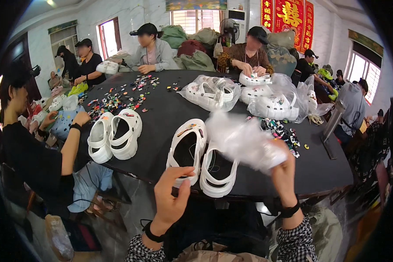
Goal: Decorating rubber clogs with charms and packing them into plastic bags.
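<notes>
My right hand (284, 168) is closed on a clear plastic bag (238, 137), which is blurred by motion above the table. Part of a white clog is hidden under the bag; its heel strap (218, 188) shows close to the table's near edge. Beside it on the left stands the other white clog (200, 136), with a small colourful charm on its toe. My left hand (172, 196) is just in front of that clog's heel. Its thumb and forefinger are curved apart, with nothing between them.
Another pair of white clogs (125, 131) stands left on the black table (161, 105). Loose charms (113, 102) are scattered beyond it, and more charms (288, 133) lie right. Bagged white clogs (212, 94) and a metal stand (332, 131) are farther off. Co-workers sit around the table.
</notes>
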{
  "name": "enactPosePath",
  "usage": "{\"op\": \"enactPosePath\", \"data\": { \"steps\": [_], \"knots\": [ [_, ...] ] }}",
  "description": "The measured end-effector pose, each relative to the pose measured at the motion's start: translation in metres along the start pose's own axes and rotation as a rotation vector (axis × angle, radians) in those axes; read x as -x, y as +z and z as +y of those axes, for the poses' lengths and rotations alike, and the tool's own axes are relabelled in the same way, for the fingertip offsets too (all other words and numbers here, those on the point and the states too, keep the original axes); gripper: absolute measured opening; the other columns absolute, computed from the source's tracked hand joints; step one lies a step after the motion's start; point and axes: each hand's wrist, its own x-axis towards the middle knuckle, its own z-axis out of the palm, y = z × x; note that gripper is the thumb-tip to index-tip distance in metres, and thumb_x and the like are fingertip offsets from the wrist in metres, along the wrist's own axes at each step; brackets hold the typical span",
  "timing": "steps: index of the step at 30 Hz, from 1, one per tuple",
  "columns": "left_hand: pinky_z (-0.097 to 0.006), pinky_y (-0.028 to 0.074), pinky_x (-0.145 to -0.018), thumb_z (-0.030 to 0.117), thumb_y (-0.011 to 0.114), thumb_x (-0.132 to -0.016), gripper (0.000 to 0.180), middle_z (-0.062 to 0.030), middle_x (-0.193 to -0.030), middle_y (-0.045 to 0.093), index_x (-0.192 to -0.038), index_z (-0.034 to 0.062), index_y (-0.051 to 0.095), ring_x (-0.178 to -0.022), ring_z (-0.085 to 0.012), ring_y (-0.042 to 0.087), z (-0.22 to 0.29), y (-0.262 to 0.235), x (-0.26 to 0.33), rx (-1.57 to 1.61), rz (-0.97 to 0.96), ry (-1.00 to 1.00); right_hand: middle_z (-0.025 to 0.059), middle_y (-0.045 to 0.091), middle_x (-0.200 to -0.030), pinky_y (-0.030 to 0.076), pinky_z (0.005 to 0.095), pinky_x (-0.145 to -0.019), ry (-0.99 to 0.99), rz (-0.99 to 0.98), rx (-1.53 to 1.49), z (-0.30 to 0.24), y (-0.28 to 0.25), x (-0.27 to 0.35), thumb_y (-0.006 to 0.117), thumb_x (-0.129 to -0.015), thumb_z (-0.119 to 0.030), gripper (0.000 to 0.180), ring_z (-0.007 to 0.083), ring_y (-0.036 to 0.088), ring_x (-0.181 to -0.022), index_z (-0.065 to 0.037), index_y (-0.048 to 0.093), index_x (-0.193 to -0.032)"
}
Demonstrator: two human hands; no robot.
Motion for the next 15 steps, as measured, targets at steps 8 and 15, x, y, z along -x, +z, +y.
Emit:
{"op": "enactPosePath", "data": {
  "steps": [8, 15],
  "knots": [
    [-0.050, 0.032, -0.112, 0.012, 0.080, -0.077, 0.092, -0.0267, -0.153, 0.028, -0.152, 0.0050, 0.026, -0.141, -0.0420, 0.032, 0.017, 0.015, 0.005, -0.538, 0.050, 0.351, 0.0165, 0.053, -0.124, 0.043, 0.0376, -0.099, -0.239, -0.239, 0.169, -0.046, 0.028, -0.021, 0.058, -0.065, 0.009, 0.050, 0.0341, 0.054, -0.115, -0.009, 0.069, -0.111],
    [-0.044, 0.045, -0.105, 0.004, 0.078, -0.076, 0.083, -0.0241, -0.143, 0.044, -0.145, -0.0005, 0.032, -0.130, -0.0345, 0.050, 0.006, 0.003, 0.009, -0.115, -0.015, 0.255, 0.0226, 0.064, -0.111, 0.050, 0.0429, -0.092, 0.090, -0.801, -0.367, -0.054, 0.065, -0.015, 0.063, -0.079, -0.001, 0.053, 0.0389, 0.064, -0.105, -0.002, 0.049, -0.130]
  ]
}}
